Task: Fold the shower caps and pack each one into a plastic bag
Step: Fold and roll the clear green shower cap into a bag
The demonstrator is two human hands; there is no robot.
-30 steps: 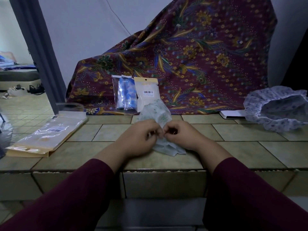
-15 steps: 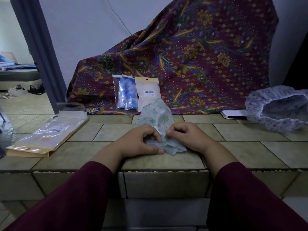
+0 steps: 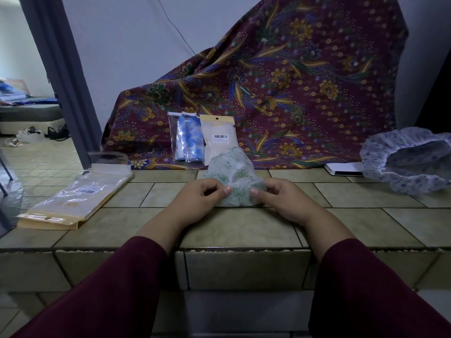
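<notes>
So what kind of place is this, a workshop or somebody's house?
Most likely a home, used as a small packing spot. The work surface is a tiled ledge, a patterned batik cloth is draped behind it, and through the doorway on the left shoes lie on the floor by a low mattress.

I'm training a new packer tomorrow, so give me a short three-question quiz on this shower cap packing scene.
1. True or false: both hands grip the green-print shower cap.
2. What lies at the far right of the tiled counter? A) a purple-print shower cap B) scissors C) a mug
3. The stack of empty plastic bags lies beside which hand?

Key: 1 true, left hand and right hand pinch it. 2 A, purple-print shower cap. 3 left.
</notes>
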